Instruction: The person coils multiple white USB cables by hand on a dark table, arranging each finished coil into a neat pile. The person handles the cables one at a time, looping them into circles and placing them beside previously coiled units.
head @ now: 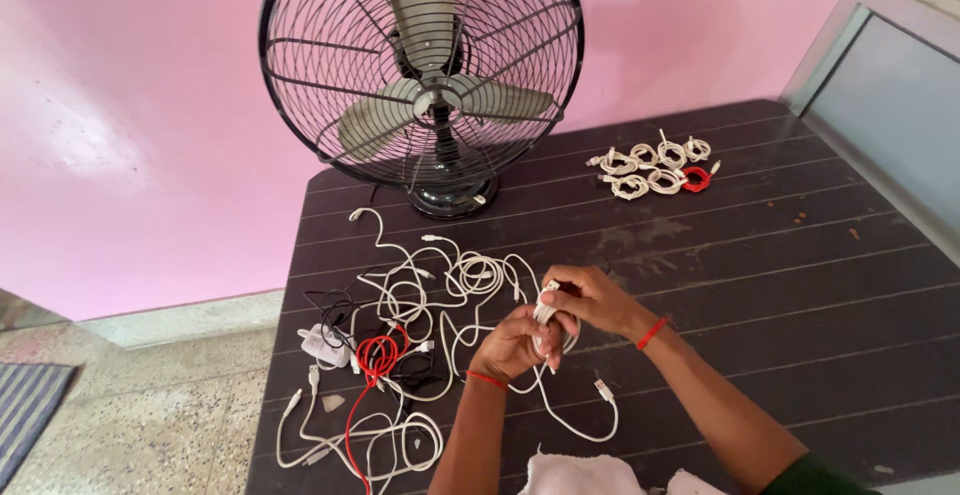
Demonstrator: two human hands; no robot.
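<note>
My left hand [512, 347] and my right hand [592, 300] meet over the dark slatted table [760, 285], both closed on a white cable [546, 317] partly wound into a small coil. Its loose end trails toward me and ends in a plug [604, 391]. Just left of my hands lies a tangle of loose white cables [430, 290], with a red cable [375, 357], a black cable [335, 307] and a white charger block [322, 343] among them.
A black table fan [422, 70] stands at the table's far edge against a pink wall. Several coiled white cables [650, 165] and one coiled red cable [696, 179] lie at the far right. White cloth [580, 475] sits at the near edge.
</note>
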